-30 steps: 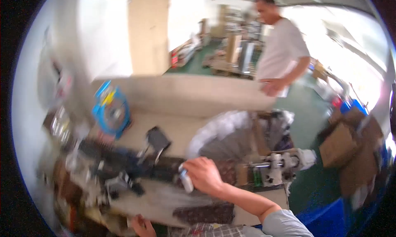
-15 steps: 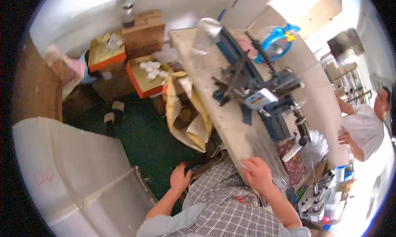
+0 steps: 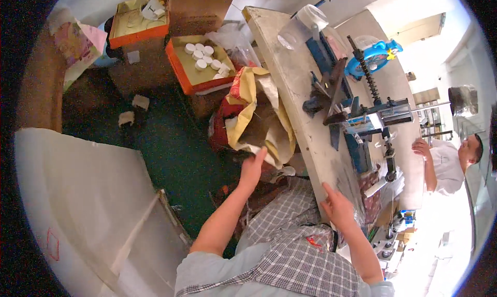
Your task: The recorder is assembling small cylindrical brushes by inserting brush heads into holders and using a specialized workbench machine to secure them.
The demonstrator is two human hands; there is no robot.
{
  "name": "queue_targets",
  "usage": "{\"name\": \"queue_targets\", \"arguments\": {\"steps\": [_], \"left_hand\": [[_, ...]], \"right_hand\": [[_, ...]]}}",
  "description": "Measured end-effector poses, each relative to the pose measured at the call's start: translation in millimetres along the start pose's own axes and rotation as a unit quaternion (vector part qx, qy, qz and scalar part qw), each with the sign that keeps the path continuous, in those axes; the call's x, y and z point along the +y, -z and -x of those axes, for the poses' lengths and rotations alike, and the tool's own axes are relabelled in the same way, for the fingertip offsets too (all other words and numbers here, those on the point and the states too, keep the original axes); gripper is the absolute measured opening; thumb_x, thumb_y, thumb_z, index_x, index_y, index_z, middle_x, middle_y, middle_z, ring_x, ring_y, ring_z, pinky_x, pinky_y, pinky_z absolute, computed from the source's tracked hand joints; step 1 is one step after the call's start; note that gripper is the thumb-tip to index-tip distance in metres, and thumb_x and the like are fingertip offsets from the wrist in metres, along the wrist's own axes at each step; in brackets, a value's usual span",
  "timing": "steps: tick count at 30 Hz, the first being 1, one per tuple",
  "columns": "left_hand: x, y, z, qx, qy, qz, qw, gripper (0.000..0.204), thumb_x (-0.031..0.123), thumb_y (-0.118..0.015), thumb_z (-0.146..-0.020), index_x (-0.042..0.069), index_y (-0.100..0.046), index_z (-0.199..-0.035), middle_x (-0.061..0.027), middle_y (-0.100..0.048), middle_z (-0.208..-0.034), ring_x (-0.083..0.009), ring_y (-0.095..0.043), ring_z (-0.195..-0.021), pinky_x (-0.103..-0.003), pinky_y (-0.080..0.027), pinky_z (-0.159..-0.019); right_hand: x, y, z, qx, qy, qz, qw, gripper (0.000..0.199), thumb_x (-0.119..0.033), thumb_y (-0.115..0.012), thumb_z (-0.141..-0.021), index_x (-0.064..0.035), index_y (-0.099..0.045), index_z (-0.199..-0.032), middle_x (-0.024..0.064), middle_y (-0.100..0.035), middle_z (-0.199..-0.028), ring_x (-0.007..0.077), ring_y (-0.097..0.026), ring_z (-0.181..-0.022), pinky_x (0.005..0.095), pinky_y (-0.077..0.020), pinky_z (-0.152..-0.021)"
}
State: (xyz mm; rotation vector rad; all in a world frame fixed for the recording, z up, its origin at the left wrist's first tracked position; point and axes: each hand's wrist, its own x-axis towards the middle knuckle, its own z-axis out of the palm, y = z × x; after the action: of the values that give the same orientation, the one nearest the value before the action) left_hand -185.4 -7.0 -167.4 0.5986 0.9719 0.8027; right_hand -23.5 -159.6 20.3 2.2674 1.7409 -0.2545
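Note:
My left hand (image 3: 253, 169) is at the near rim of a yellow-and-red woven sack (image 3: 241, 122), closed on its edge with the thumb side up; the other fingers are partly hidden. The sack's mouth gapes open beside the workbench (image 3: 310, 154), and its contents are hard to make out. My right hand (image 3: 339, 208) is at the bench's near edge, index finger stretched out along it, holding nothing. On the bench stands a dark metal machine (image 3: 357, 157) with a spring-wound rod and a blue base.
White round caps (image 3: 201, 64) lie in an orange-edged box (image 3: 178, 72) beyond the sack. A blue fan (image 3: 375, 59) and a clear plastic container (image 3: 295, 35) stand on the bench. A large pale panel (image 3: 83, 193) is at my left. Another person (image 3: 446, 162) is across the bench.
My left hand has reached forward from beside my lap to the sack's rim. My right hand stays by the bench edge, its index finger now extended. The view has shifted.

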Motion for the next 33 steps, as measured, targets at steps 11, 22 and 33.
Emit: {"name": "queue_targets", "arguments": {"steps": [11,22,33], "left_hand": [[36.4,9.2,-67.6,0.029,-0.094,0.244,0.965,0.036,0.026,-0.043,-0.094,-0.003,-0.052,-0.114,-0.01,-0.058,-0.107,-0.0205,-0.064,-0.085,-0.034,-0.047,-0.076],[32.0,11.3,-69.5,0.067,-0.143,0.206,0.966,0.03,0.019,-0.044,-0.092,-0.003,-0.05,-0.112,-0.0126,-0.056,-0.108,-0.0219,-0.064,-0.087,-0.035,-0.044,-0.081],[53.6,4.8,-36.2,0.121,-0.109,0.11,0.981,0.043,0.033,-0.046,-0.089,-0.006,-0.061,-0.095,-0.0158,-0.062,-0.096,-0.0276,-0.057,-0.087,-0.036,-0.041,-0.081]], "right_hand": [[1.1,-8.3,1.4,0.016,-0.017,0.005,1.0,0.064,-0.011,-0.062,-0.076,-0.016,-0.036,-0.134,0.0141,-0.06,-0.088,0.0336,-0.059,-0.079,0.0426,-0.0477,-0.068],[-5.9,-7.5,17.7,0.035,-0.031,0.03,0.998,0.066,-0.011,-0.068,-0.074,-0.0152,-0.039,-0.133,0.0124,-0.059,-0.082,0.0309,-0.059,-0.074,0.0393,-0.0473,-0.065],[6.6,-11.7,17.0,0.036,-0.005,0.023,0.999,0.06,-0.015,-0.062,-0.077,-0.0164,-0.038,-0.132,0.0121,-0.061,-0.089,0.0319,-0.06,-0.081,0.0419,-0.0481,-0.068]]}}
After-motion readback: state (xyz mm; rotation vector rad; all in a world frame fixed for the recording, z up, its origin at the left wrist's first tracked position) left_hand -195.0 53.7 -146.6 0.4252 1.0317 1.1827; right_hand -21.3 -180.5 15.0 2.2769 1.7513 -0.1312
